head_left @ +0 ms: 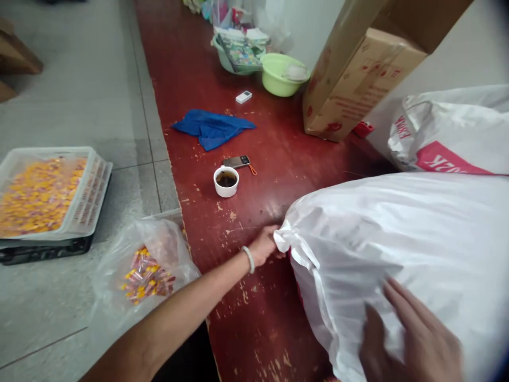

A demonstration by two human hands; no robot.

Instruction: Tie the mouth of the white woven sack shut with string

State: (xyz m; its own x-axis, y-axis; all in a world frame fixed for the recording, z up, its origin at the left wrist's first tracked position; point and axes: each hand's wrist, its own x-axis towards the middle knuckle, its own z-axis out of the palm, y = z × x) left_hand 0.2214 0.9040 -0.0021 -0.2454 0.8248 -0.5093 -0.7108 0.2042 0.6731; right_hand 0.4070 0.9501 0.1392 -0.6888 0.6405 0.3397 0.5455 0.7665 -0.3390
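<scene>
A large white woven sack (pixel 397 249) lies on its side on the dark red platform (pixel 246 212). My left hand (pixel 265 245), with a pale bracelet at the wrist, grips the sack's bunched mouth at its left end. My right hand (pixel 413 339) rests flat on the sack's near side, fingers spread. A second white sack with pink print (pixel 449 132) lies behind the first one.
A white cup of dark liquid (pixel 226 181), a small phone-like device (pixel 237 161) and a blue cloth (pixel 212 127) lie further up the platform. A tilted cardboard box (pixel 358 79) and green bowl (pixel 280 74) stand behind. On the grey floor sit a tray of yellow items (pixel 43 196) and a clear bag of sachets (pixel 147 270).
</scene>
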